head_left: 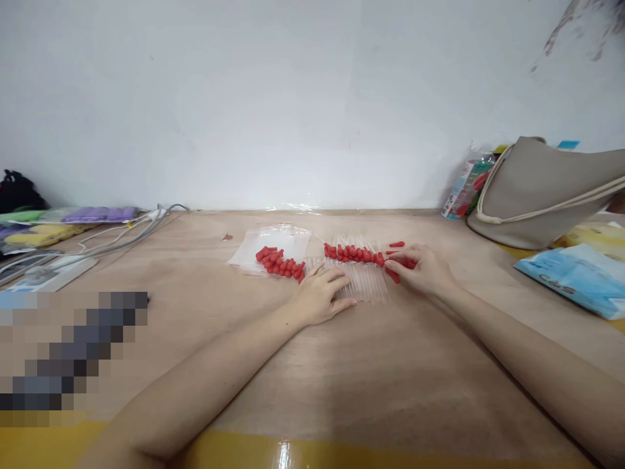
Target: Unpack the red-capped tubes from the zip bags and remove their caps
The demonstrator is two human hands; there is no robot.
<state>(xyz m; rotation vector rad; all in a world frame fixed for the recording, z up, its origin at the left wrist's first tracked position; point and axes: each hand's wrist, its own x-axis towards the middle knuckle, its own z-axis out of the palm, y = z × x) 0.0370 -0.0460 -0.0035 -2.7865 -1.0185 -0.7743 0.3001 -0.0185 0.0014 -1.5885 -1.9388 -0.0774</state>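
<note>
A row of small red pieces [354, 253] that look like uninflated balloons lies across a bed of thin clear plastic sticks [367, 281]. My left hand [322, 293] rests on the left part of these sticks, fingers spread. Beyond it a second red cluster [280, 262] partly covers a stack of clear plastic bags [254, 242]. At the row's right end my right hand [420, 268] pinches with thumb and forefinger at a red balloon [409, 263], largely hidden by the fingers. A few loose red balloons [397, 244] lie around those fingertips.
At the right stand a grey-beige bag [541, 189], a clear printed package [463, 185] and a blue tissue pack [576, 277]. On the left are a power strip [63, 273] with cables and purple packets [100, 214]. A white wall [293, 104] bounds the wooden table's back.
</note>
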